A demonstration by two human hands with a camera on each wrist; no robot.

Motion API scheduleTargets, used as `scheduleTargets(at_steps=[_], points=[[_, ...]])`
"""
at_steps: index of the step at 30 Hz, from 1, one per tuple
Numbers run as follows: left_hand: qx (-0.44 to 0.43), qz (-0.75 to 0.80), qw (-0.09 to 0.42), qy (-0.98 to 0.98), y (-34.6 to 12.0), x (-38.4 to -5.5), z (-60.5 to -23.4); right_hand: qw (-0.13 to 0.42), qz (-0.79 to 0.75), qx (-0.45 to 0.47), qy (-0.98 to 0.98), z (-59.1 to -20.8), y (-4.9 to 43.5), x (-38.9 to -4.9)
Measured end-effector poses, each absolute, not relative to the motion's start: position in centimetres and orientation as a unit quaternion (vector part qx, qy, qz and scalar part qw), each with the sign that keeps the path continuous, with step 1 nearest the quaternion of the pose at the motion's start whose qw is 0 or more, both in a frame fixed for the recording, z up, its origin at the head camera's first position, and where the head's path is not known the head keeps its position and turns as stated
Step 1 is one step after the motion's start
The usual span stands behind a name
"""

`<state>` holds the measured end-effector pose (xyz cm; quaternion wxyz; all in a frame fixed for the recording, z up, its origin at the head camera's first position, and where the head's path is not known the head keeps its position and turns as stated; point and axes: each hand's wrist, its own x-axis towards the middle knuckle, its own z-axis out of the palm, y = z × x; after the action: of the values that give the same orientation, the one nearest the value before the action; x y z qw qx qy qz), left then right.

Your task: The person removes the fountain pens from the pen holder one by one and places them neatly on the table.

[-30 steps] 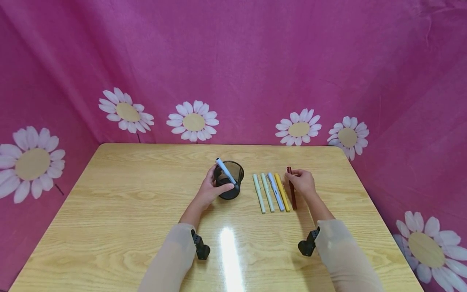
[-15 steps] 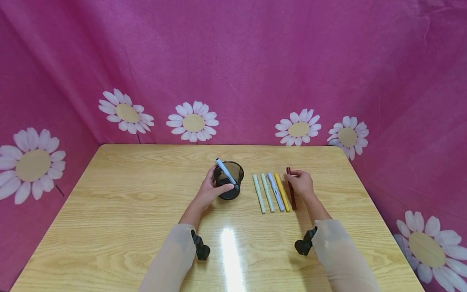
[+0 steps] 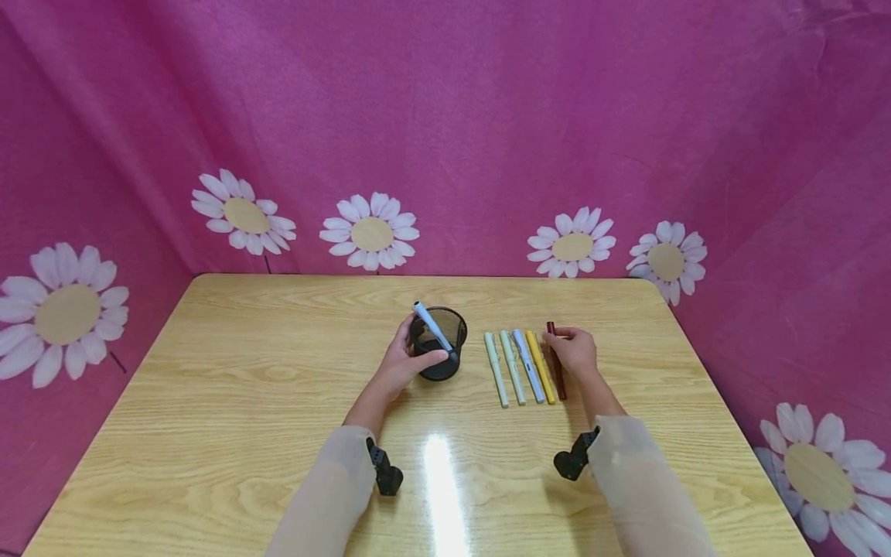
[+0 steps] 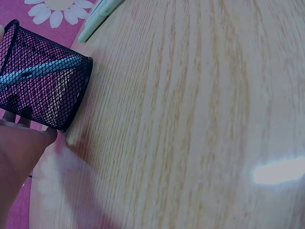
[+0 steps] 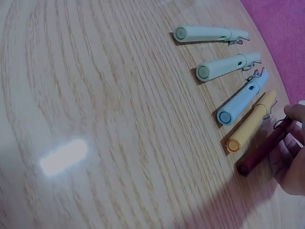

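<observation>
My left hand grips a black mesh pen holder from its left side, thumb across the front. A light blue pen leans inside the holder, its upper end past the rim; through the mesh the same pen shows in the left wrist view. My right hand pinches a dark red pen near its clip end, at the right end of a row. The pen lies close beside a yellow pen.
Left of the yellow pen lie a second light blue pen and two pale green pens, one nearer it and one outermost, roughly parallel on the wooden table. A pink flowered curtain stands behind the table.
My right hand and wrist have shifted slightly left, and the dark red pen sits a little nearer the yellow one. The left hand and pen holder stay put.
</observation>
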<state>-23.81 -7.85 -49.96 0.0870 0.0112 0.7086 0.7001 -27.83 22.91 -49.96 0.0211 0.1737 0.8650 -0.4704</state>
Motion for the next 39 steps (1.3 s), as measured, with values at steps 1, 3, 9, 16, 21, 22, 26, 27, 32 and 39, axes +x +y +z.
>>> scheduleTargets(at_steps=[1,3,9,16,21,22,26,27,32,39], points=[[0.009,0.7,0.091,0.708,-7.9,-23.8,-49.8,0.018,-0.47,0.174,0.865,-50.0,22.9,-27.9],[0.007,0.703,0.1,0.704,-7.9,-23.7,-49.4,0.014,-0.47,0.171,0.866,-50.2,22.9,-28.0],[0.011,0.706,0.11,0.699,-8.0,-23.3,-48.2,0.003,-0.469,0.169,0.867,-50.9,23.0,-28.3],[0.004,0.706,0.094,0.702,-7.9,-23.8,-49.8,-0.006,-0.467,0.18,0.866,-51.3,22.8,-28.3],[0.003,0.696,0.092,0.712,-7.9,-23.8,-49.8,-0.003,-0.461,0.195,0.866,-51.3,22.5,-28.3],[0.003,0.696,0.095,0.711,-7.9,-23.7,-49.7,-0.003,-0.459,0.197,0.867,-51.2,22.4,-28.3],[0.005,0.7,0.109,0.706,-8.0,-23.3,-48.7,-0.006,-0.454,0.198,0.868,-51.3,22.3,-28.3],[0.005,0.701,0.113,0.705,-8.0,-23.1,-48.3,-0.006,-0.455,0.198,0.868,-51.3,22.3,-28.3],[0.006,0.698,0.118,0.706,-8.0,-22.6,-47.3,0.005,-0.455,0.204,0.867,-51.3,22.4,-28.4],[0.002,0.695,0.099,0.712,-7.9,-23.5,-49.4,0.014,-0.456,0.203,0.866,-51.0,22.4,-28.4]])
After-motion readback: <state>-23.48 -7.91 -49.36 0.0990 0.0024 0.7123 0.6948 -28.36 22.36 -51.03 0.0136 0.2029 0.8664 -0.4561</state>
